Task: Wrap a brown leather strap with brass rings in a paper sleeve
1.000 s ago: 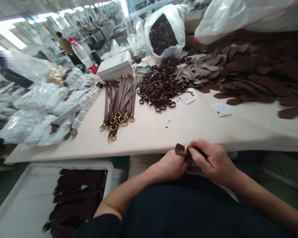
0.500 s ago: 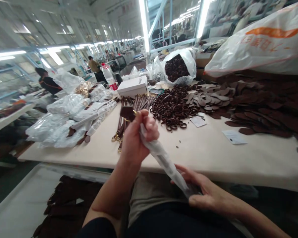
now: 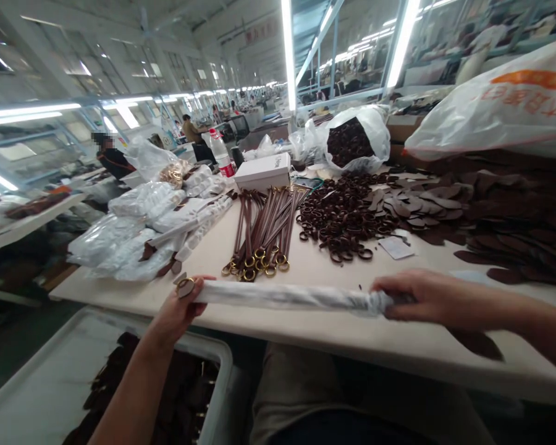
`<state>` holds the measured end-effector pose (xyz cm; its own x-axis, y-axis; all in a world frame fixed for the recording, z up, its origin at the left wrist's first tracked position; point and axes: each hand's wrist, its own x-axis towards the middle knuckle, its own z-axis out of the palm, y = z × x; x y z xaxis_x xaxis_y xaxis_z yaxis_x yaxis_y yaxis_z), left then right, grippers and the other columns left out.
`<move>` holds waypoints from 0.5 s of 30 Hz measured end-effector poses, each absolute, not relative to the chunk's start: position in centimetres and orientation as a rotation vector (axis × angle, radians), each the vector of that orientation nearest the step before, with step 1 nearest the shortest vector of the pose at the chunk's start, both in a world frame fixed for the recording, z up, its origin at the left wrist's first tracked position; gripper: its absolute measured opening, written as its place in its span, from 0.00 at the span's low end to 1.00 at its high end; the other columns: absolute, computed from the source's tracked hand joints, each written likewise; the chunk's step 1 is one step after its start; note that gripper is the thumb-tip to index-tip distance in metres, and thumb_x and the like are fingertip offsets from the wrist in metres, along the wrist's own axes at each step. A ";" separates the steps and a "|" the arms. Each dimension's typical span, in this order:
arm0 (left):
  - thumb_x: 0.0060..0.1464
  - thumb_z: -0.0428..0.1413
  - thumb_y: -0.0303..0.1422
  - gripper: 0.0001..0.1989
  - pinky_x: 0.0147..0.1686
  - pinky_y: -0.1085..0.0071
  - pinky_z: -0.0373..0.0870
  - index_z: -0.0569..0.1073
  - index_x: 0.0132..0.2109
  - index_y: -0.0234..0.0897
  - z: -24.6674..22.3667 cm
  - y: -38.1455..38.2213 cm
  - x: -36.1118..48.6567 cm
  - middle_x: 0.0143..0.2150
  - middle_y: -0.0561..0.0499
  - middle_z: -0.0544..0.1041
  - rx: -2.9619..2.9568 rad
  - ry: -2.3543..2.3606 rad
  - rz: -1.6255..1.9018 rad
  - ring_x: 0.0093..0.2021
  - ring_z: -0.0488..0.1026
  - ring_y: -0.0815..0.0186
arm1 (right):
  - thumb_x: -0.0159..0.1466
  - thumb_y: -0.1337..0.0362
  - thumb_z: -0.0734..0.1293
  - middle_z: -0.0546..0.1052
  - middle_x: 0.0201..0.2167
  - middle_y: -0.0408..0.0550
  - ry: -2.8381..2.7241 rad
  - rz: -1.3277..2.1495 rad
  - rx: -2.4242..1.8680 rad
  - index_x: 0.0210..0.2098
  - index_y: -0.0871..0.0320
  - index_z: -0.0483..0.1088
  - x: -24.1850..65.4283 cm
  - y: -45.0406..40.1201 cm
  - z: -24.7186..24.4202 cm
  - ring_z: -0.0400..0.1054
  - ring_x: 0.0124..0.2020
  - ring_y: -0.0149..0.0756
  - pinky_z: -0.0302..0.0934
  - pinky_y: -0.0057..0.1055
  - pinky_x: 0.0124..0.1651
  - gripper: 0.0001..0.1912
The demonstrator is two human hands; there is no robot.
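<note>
A long strip wrapped in white, cloudy plastic is stretched level over the table's front edge. My left hand grips its left end, where a gold ring and a dark tab stick out. At the other end my right hand is closed around the wrapping, and a brown leather piece hangs below that wrist. Behind the strip lie brown straps with gold rings.
Small brown loops form a pile right of the straps. Leather pieces cover the right side. Plastic-wrapped bundles lie left, beside a white box and bottle. A white bin stands below.
My hands have moved apart, left hand down and left, right hand up and right. The wrapped strip has turned from slanting to level.
</note>
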<state>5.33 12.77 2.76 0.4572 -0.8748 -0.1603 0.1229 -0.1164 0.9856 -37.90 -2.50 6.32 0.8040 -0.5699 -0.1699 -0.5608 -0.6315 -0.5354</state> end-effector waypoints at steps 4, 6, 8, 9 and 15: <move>0.56 0.63 0.33 0.06 0.16 0.85 0.62 0.76 0.36 0.35 4.6 11.3 10.0 0.24 0.58 0.71 1.188 -0.420 -0.728 0.18 0.63 0.78 | 0.63 0.63 0.67 0.78 0.41 0.51 0.892 -0.642 -2.794 0.51 0.58 0.74 -27.6 -10.0 10.7 0.72 0.39 0.43 0.65 0.38 0.44 0.16; 0.63 0.55 0.31 0.06 0.21 0.83 0.69 0.73 0.37 0.35 5.4 10.5 12.2 0.29 0.53 0.76 1.199 -0.327 -0.663 0.23 0.71 0.74 | 0.63 0.64 0.69 0.71 0.58 0.56 0.828 -0.952 -2.860 0.61 0.59 0.66 -23.0 -11.7 11.9 0.67 0.54 0.50 0.60 0.46 0.57 0.27; 0.64 0.53 0.30 0.05 0.26 0.80 0.74 0.72 0.39 0.34 5.0 10.6 13.6 0.35 0.48 0.79 1.302 -0.317 -0.675 0.30 0.77 0.70 | 0.65 0.64 0.67 0.68 0.62 0.56 0.719 -1.023 -2.870 0.63 0.61 0.64 -20.7 -11.5 11.7 0.65 0.59 0.51 0.58 0.48 0.60 0.27; 0.63 0.54 0.30 0.03 0.28 0.79 0.75 0.71 0.42 0.35 4.3 10.9 13.8 0.38 0.47 0.79 1.367 -0.340 -0.683 0.33 0.78 0.69 | 0.66 0.64 0.67 0.68 0.62 0.55 0.648 -1.003 -2.882 0.62 0.61 0.64 -20.5 -10.8 11.0 0.65 0.59 0.49 0.58 0.48 0.61 0.25; 0.52 0.62 0.38 0.36 0.37 0.71 0.76 0.58 0.65 0.41 -3.5 17.5 9.3 0.55 0.43 0.74 1.781 -0.610 -0.476 0.43 0.78 0.63 | 0.68 0.67 0.65 0.72 0.59 0.54 0.372 -0.750 -2.958 0.53 0.57 0.71 -28.1 -5.9 0.3 0.69 0.56 0.44 0.56 0.51 0.64 0.14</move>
<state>9.30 17.53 -3.51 0.7836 -0.6212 -0.0132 -0.1646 -0.2281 0.9596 -28.11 -5.88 0.33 0.8519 -0.2489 0.4608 -0.2159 -0.9685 -0.1241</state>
